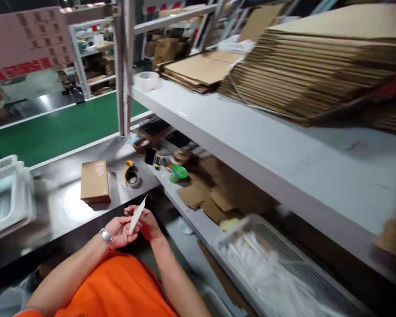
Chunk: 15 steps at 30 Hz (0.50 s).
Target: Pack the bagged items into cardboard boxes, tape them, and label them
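Note:
Both of my hands meet just in front of my orange shirt, at the near edge of a dark metal table (62,207). My left hand (119,231), with a metal watch on the wrist, pinches the lower part of a narrow white paper slip (137,215). The fingers of my right hand (151,223) are closed on the slip from the other side. It stands nearly upright between the two hands. A small flat brown box (94,180) lies on the table just beyond my hands, touched by neither.
A yellow-handled tape dispenser (131,174) and a green tape roll (179,172) lie past the box. White trays (6,193) stand at the left, beside a green conveyor belt (53,132). The white shelf (251,132) carries flat cardboard stacks (317,66) and a clear tape roll (147,80). A white basket (270,259) sits below.

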Each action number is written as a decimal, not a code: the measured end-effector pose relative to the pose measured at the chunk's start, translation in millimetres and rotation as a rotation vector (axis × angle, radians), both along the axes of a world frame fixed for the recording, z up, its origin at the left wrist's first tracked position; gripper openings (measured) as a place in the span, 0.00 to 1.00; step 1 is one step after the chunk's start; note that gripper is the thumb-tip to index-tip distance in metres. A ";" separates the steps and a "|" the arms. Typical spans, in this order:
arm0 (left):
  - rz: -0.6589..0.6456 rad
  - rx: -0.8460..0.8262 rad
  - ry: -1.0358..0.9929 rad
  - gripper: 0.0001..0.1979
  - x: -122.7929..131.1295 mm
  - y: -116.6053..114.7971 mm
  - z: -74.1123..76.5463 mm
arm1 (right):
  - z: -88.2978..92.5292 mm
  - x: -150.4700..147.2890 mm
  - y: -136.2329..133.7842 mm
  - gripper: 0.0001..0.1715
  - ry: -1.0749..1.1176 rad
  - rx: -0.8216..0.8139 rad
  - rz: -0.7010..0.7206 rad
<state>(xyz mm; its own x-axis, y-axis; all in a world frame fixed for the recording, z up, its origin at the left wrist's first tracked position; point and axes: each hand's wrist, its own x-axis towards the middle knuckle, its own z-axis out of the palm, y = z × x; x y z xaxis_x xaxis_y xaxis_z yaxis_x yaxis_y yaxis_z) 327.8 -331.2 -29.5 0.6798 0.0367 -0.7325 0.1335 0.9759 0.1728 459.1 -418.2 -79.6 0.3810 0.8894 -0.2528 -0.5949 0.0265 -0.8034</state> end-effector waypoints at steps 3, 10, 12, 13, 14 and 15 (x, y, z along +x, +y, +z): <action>0.120 -0.092 -0.027 0.18 -22.1 23.5 -10.6 | 0.8 -2.6 36.6 0.29 0.063 0.023 0.055; 0.410 -0.070 0.189 0.17 -79.5 66.6 -32.5 | 2.6 -26.6 160.2 0.25 -0.284 -0.360 -0.014; 0.412 -0.058 0.218 0.15 -94.5 77.2 -40.8 | 0.9 -32.9 194.3 0.20 -0.370 -0.416 0.008; 0.410 -0.058 0.217 0.14 -101.6 82.6 -45.7 | -0.7 -35.8 208.6 0.18 -0.416 -0.446 0.016; 0.410 -0.062 0.196 0.13 -108.3 88.2 -51.0 | -2.8 -38.4 220.6 0.16 -0.465 -0.480 0.024; 0.408 -0.067 0.160 0.12 -114.8 94.0 -56.4 | -5.1 -40.5 230.3 0.16 -0.516 -0.517 0.034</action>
